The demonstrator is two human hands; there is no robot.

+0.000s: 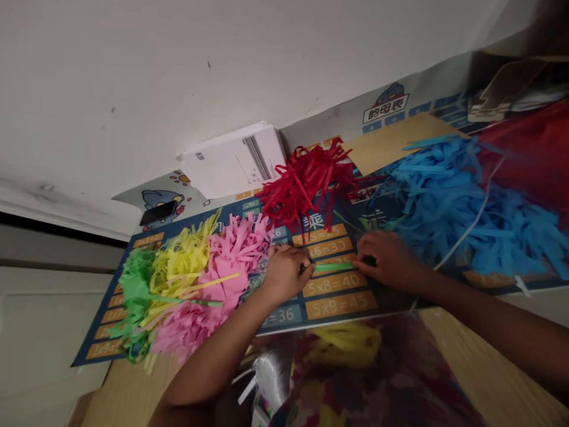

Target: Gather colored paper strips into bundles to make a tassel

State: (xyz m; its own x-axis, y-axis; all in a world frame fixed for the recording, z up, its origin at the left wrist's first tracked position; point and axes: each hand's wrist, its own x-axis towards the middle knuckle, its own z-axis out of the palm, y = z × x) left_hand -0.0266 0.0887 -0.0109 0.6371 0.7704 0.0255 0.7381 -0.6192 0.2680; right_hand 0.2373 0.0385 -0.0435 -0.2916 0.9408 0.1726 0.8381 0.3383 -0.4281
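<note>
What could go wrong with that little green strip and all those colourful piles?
The green strip is stretched between the left hand and right hand, so it might rip or slip out if tugged hard. The left hand is close to the pink strips and could brush some loose. The white cord runs across the blue strips towards the right forearm, so that arm might snag it.

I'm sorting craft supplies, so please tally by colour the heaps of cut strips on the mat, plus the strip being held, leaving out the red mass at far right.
Green heap: 1
Yellow heap: 1
Pink heap, joined throughout: 1
Red heap: 1
Blue heap: 1
Held green strip: 1
Total: 6
</note>
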